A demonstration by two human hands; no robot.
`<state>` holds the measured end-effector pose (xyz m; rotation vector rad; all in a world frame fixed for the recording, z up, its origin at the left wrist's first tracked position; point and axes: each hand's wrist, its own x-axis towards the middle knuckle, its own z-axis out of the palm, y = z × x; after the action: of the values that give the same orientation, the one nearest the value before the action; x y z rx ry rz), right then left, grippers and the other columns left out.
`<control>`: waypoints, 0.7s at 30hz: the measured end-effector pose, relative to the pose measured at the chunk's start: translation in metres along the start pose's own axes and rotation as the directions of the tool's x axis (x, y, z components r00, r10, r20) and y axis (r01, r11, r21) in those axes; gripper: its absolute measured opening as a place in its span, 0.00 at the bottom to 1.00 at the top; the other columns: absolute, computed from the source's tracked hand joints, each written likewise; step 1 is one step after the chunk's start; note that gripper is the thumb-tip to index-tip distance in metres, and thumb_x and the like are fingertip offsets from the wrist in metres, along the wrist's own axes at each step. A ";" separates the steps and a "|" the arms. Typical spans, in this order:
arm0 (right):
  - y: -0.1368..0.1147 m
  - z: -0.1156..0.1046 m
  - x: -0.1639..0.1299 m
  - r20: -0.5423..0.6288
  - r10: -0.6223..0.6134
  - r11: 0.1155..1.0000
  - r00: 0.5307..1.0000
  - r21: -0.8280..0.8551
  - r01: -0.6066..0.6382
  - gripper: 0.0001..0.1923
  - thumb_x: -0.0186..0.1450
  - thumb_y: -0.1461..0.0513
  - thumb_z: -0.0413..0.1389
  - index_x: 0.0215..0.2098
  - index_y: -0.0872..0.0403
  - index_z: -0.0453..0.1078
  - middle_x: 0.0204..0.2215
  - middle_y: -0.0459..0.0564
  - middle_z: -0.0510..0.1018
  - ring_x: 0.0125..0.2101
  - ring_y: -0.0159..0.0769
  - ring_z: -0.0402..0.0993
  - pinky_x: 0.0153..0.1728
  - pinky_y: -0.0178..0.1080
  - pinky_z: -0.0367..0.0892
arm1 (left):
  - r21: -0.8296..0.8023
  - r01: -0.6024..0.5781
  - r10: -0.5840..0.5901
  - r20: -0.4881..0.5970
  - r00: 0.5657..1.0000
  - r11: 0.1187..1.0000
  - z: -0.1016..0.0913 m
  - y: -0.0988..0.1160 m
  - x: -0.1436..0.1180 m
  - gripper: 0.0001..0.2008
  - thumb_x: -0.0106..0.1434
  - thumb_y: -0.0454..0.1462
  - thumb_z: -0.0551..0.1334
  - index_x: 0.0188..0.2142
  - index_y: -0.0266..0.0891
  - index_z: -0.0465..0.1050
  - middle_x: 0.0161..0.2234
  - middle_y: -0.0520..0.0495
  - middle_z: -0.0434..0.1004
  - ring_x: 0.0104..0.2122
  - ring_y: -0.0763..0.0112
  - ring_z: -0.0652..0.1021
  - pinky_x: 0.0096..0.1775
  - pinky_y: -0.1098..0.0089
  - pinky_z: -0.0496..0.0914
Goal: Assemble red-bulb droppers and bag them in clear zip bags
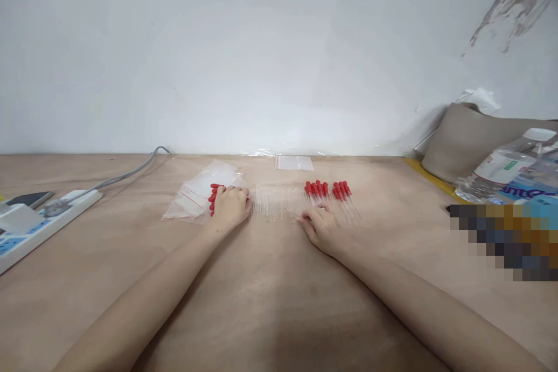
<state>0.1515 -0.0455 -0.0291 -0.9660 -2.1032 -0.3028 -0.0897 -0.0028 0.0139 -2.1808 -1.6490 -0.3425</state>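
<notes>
Holds one slender clear tube (292, 213) in the right hand (321, 225), with a narrow pinch of the fingertips, at the near right side of a row of clear tubes (271, 203). Points with its free end leftward and slightly toward the wall (279, 52), long axis slanting across the row. In the row, long axes running mostly toward the wall. Beyond the right hand, two groups of red-bulbed droppers (318, 188), bulbs toward the wall, stems toward the person. With the left hand (232, 207), covers the left end of the row, fingers curled beside some red bulbs (215, 188) pointing left; cannot tell whether gripping anything.

Under all this, a light brown wooden table (261, 302). At left, clear plastic bags (192, 195), then a white power strip (81, 199) with a grey cable (131, 173). Near the pale wall, a small flat bag (295, 163). At right, a water bottle (497, 170) before a grey-brown roll (457, 136).
</notes>
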 end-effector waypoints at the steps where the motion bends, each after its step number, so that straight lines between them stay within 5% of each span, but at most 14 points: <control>1: 0.000 -0.001 0.000 -0.007 0.002 1.000 1.000 -0.002 -0.002 0.10 0.64 0.62 0.45 0.26 0.54 0.61 0.21 0.46 0.71 0.22 0.30 0.65 0.37 0.38 0.56 | 0.021 0.000 0.000 0.004 1.000 1.000 0.001 0.000 0.000 0.10 0.57 0.37 0.52 0.26 0.36 0.70 0.27 0.40 0.75 0.32 0.56 0.73 0.38 0.59 0.57; 8: 0.004 0.002 -0.001 -0.028 0.024 1.000 0.999 0.005 -0.023 0.10 0.64 0.64 0.45 0.39 0.57 0.65 0.26 0.50 0.75 0.28 0.34 0.69 0.38 0.39 0.58 | 0.073 0.051 -0.047 -0.047 0.998 0.996 -0.004 0.001 -0.001 0.14 0.60 0.35 0.48 0.28 0.33 0.70 0.24 0.38 0.74 0.29 0.58 0.74 0.39 0.58 0.57; 12: 0.004 0.000 0.000 -0.014 0.023 1.000 1.000 0.019 -0.023 0.11 0.64 0.66 0.44 0.40 0.57 0.66 0.27 0.50 0.75 0.28 0.33 0.69 0.38 0.39 0.57 | -0.143 0.038 -0.061 -0.161 0.985 0.989 -0.015 0.006 -0.010 0.11 0.61 0.34 0.49 0.35 0.34 0.69 0.32 0.40 0.74 0.34 0.58 0.74 0.40 0.59 0.60; 16: 0.001 -0.005 0.001 0.016 0.048 0.998 0.999 0.050 -0.049 0.09 0.63 0.65 0.45 0.36 0.54 0.67 0.30 0.49 0.75 0.31 0.32 0.69 0.39 0.39 0.56 | -0.576 -0.164 0.061 -0.193 0.979 0.801 -0.017 0.021 -0.033 0.14 0.59 0.32 0.52 0.45 0.37 0.65 0.39 0.44 0.71 0.36 0.67 0.73 0.37 0.69 0.66; 21: 0.001 -0.005 0.001 0.023 0.078 0.995 0.997 0.056 -0.080 0.08 0.63 0.64 0.46 0.34 0.54 0.68 0.29 0.48 0.75 0.29 0.31 0.69 0.39 0.39 0.54 | -0.743 -0.243 0.292 -0.066 0.954 0.623 -0.013 0.033 -0.053 0.13 0.57 0.29 0.53 0.39 0.40 0.71 0.35 0.47 0.72 0.33 0.71 0.73 0.36 0.71 0.67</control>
<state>0.1549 -0.0468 -0.0254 -1.0196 -2.0753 -0.1923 -0.0724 -0.0621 -0.0011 -3.0108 -1.2810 -1.0297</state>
